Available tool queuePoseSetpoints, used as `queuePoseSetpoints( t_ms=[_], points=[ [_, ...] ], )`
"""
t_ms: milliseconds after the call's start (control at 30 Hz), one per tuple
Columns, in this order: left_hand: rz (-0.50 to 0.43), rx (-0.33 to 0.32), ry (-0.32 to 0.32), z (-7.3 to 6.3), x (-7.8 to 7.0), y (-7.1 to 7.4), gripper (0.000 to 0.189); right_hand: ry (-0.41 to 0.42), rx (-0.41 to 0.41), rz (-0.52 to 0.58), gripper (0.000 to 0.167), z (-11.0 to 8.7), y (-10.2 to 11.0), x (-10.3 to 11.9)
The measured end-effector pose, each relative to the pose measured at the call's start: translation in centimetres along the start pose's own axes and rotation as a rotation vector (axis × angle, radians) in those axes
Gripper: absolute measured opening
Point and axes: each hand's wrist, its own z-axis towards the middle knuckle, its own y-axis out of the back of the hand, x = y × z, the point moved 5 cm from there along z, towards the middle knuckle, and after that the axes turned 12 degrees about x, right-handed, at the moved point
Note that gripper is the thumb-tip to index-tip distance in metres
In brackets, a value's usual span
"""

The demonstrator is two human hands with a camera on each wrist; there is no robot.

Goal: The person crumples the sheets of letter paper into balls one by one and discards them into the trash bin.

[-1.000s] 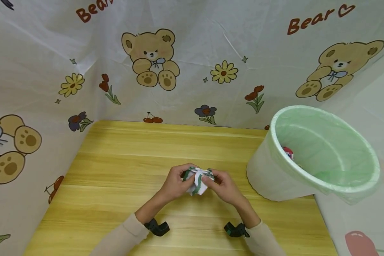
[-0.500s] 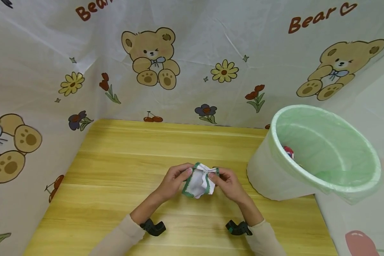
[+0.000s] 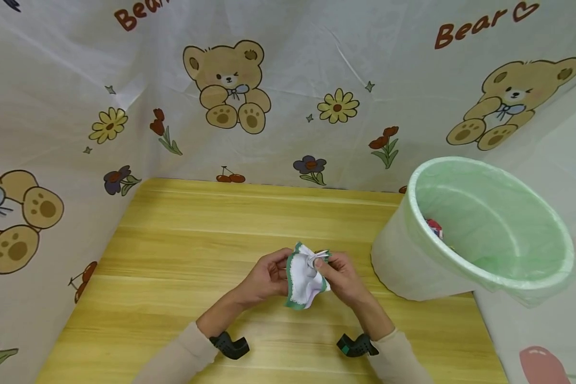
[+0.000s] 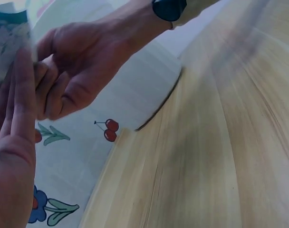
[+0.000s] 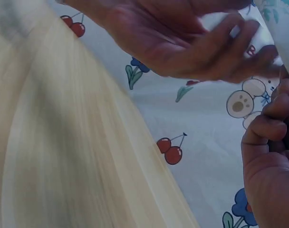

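A small crumpled white sheet with a green border (image 3: 303, 280) hangs between the two hands above the table, gathered into folds near its top. My right hand (image 3: 343, 278) pinches these folds between thumb and fingers, and its other fingers curl in the right wrist view. At the sheet's left side is my left hand (image 3: 264, 277), its fingertips right at the edge and its thumb off the sheet. Long, nearly straight fingers (image 4: 24, 95) of that hand lie along the sheet in the left wrist view, where a faint flower print shows.
A white bin (image 3: 398, 261) with a green liner (image 3: 480, 213) stands at the table's right side, a small red and blue item (image 3: 434, 228) inside. The yellow wooden table (image 3: 182, 229) meets a bear-printed curtain (image 3: 278, 106) at the back and left. Each wrist wears a black camera (image 3: 230, 345).
The sheet has spread from a bunched-up lump and turned, its lower edge now hanging further down. My left thumb has come off it, while my right hand keeps its pinch.
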Motion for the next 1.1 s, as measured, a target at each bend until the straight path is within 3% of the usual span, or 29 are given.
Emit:
queuePoseSetpoints(
  t_ms=[167,433,600,733,933,1000,1100],
  points=[
    [0.116,-0.117,-0.041,0.6,0.2,-0.4,0.066,-0.058,-0.047,-0.129,0.028,0.2,-0.7,-0.6],
    [0.282,-0.250,-0.091,1.0,-0.1,-0.2,0.019,0.003,-0.076,-0.400,0.013,0.6,-1.3,-0.1],
    [0.326,-0.331,-0.066,1.2,-0.1,0.2,0.006,-0.122,-0.155,-0.473,0.015,0.5,-1.3,-0.3],
    [0.334,-0.358,-0.048,1.4,-0.3,0.5,0.008,-0.188,-0.160,-0.460,0.019,0.4,-1.3,-0.6],
    [0.351,-0.404,-0.038,1.3,-0.9,1.1,0.008,-0.093,-0.044,-0.395,0.023,0.2,-1.7,-0.4],
    [0.369,-0.413,-0.053,1.3,-1.1,1.2,0.006,-0.085,-0.042,-0.451,0.023,0.1,-1.8,-0.3],
    [0.388,-0.405,-0.073,1.5,-1.2,1.1,0.005,-0.114,-0.094,-0.583,0.035,0.1,-2.0,-0.2]
  ],
)
